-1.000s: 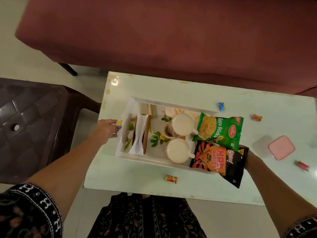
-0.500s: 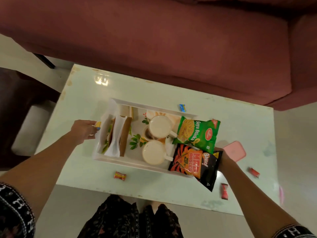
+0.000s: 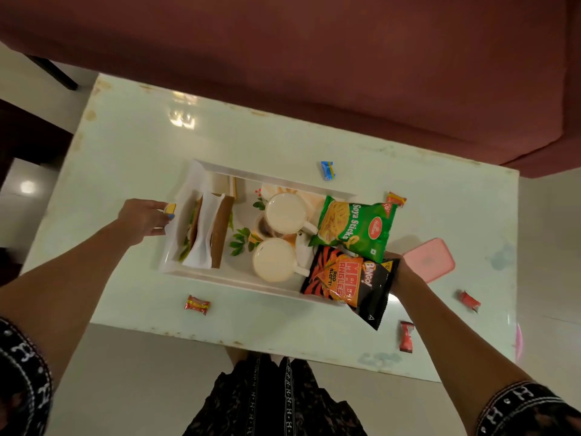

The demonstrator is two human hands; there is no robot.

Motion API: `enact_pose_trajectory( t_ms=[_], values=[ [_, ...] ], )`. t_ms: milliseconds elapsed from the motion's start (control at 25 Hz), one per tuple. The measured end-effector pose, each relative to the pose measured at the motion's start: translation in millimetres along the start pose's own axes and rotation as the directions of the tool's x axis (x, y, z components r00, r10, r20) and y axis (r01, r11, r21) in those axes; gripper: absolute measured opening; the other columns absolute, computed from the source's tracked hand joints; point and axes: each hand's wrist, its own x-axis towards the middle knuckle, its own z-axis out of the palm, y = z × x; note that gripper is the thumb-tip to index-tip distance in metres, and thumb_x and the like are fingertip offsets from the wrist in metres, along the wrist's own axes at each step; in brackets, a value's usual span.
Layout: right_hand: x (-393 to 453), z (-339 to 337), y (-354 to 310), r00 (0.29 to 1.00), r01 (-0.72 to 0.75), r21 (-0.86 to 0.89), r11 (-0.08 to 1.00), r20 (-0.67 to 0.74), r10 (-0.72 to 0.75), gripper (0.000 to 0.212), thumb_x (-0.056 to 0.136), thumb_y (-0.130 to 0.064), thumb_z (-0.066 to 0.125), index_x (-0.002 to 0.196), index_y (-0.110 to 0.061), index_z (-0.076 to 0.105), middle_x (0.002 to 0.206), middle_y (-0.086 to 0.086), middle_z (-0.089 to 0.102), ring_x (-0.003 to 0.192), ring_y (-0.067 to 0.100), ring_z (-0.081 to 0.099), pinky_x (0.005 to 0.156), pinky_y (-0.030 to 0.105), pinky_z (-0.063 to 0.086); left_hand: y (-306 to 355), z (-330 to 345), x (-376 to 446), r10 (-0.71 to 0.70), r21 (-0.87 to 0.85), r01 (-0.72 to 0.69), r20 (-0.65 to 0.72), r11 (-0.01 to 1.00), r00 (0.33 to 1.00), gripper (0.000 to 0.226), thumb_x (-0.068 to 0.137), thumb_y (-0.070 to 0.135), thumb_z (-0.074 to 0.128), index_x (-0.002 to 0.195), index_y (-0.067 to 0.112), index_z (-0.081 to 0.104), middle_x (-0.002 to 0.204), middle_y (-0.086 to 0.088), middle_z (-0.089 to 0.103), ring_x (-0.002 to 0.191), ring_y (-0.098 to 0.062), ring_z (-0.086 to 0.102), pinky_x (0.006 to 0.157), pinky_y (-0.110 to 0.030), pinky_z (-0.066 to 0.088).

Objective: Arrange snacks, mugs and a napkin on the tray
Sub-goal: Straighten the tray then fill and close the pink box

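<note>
You are gripping tray (image 3: 201, 273) at both ends: left hand (image 3: 143, 220) curled round 9 o'clock rim; right hand (image 3: 401, 272) at 3 o'clock, fingers hidden under black packet (image 3: 350, 283), grip unclear. Mugs (image 3: 284, 212) sitting mid-tray, napkin (image 3: 204, 234) toward 9. Keep tray level; packets are overhanging.

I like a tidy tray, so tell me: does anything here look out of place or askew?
Yes. The black chips packet lies tilted, hanging over the tray corner. Wrapped candies, like the blue one, lie scattered on the table rather than in the tray.
</note>
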Motion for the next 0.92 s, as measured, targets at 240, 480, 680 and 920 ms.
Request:
enact_pose_trajectory(
  t_ms=[240,480,680,920],
  values=[
    [11.6,-4.6,7.1,1.0,-0.008,-0.003,1.0,0.011,0.008,0.051,0.095,-0.011,0.033,0.059,-0.005,0.068,0.049,0.009,0.067,0.043,0.02,0.066,0.042,0.023,0.054,-5.7,0.5,6.9,0.019,0.021,-0.019,0.02,1.0,1.0,0.036,0.079,-0.014,0.056,0.113,-0.002,0.058,0.038,0.005,0.062,0.035,-0.007,0.059,0.043,-0.022,0.055],
    [8.7,-8.7,3.0,0.99,-0.108,-0.058,0.992,0.089,0.112,0.03,0.097,-0.018,0.037,0.088,-0.005,0.062,0.066,0.011,0.073,0.058,0.023,0.071,0.053,0.028,0.058,0.8,2.9,4.3,-0.044,0.006,0.044,-0.002,0.999,0.999,0.018,0.083,-0.012,0.054,0.083,0.004,0.06,0.036,0.002,0.061,0.033,-0.008,0.059,0.042,-0.022,0.054],
    [-13.2,-15.0,-14.6,0.996,-0.077,-0.081,0.994,0.04,0.081,0.031,0.097,-0.017,0.044,0.123,-0.003,0.053,0.108,0.015,0.063,0.093,0.028,0.06,0.081,0.037,0.048,20.5,-0.3,-14.2,-0.032,-0.109,0.024,-0.07,0.994,0.997,0.024,0.089,0.003,0.052,0.068,0.013,0.048,0.069,-0.01,0.065,0.066,-0.026,0.056,0.059,-0.026,0.045],
    [-74.5,-36.6,-38.3,0.965,0.073,-0.164,0.984,-0.236,-0.112,0.025,0.092,-0.012,0.056,0.115,-0.004,0.057,0.1,0.012,0.063,0.079,0.024,0.06,0.08,0.037,0.049,34.7,19.4,-85.5,0.068,-0.271,-0.093,-0.1,0.958,0.993,0.022,0.091,0.029,0.053,0.073,0.016,0.054,0.086,-0.01,0.051,0.064,-0.018,0.049,0.063,-0.03,0.044]
  ],
)
